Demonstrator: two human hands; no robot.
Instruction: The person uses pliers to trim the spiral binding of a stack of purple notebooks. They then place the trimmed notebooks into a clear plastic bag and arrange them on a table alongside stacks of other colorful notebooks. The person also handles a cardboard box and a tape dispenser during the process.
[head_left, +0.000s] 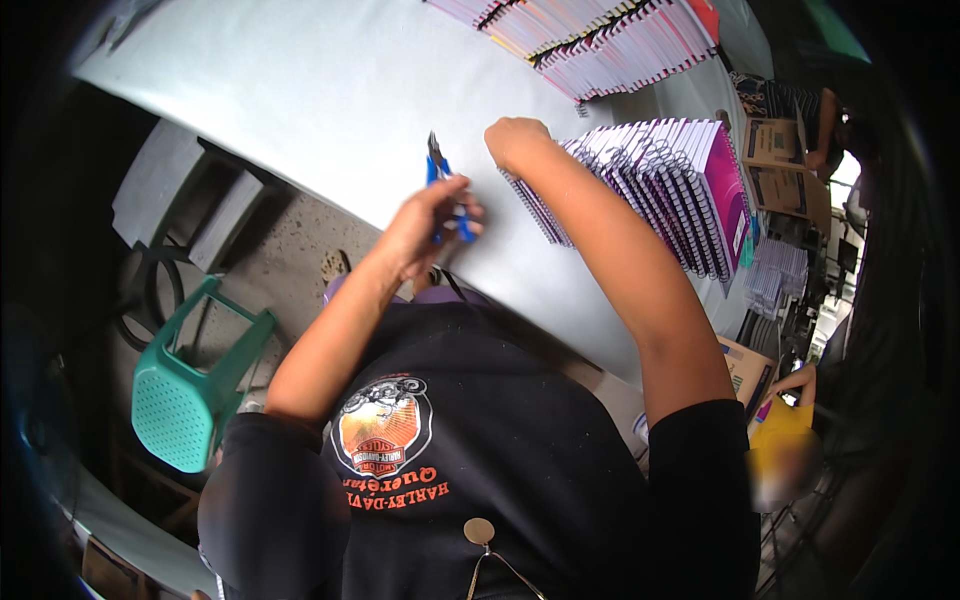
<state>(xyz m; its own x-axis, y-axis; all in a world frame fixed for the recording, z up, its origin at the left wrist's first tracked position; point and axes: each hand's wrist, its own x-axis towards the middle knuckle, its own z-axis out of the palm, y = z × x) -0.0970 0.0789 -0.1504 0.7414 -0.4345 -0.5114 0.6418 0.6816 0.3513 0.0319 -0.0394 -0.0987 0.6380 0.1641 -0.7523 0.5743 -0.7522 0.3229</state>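
Note:
My left hand [432, 222] is closed around the blue handles of a pair of cutting pliers [436, 165]. Their dark jaws point away from me, over the pale table. Curled fingers form my right hand [517, 143], at the left end of a row of spiral-bound notebooks [655, 190]. What those fingers grip, if anything, is hidden behind the hand. The notebooks stand packed together, dark wire coils toward me, and the rightmost shows a purple cover. My right forearm passes across part of the row.
Another long row of bound books [610, 50] sits at the far side of the pale-covered table [270, 90]. A green plastic stool [178, 400] is at left, below grey blocks [160, 185]. Cardboard boxes [778, 190] and a person in yellow [780, 440] are at right.

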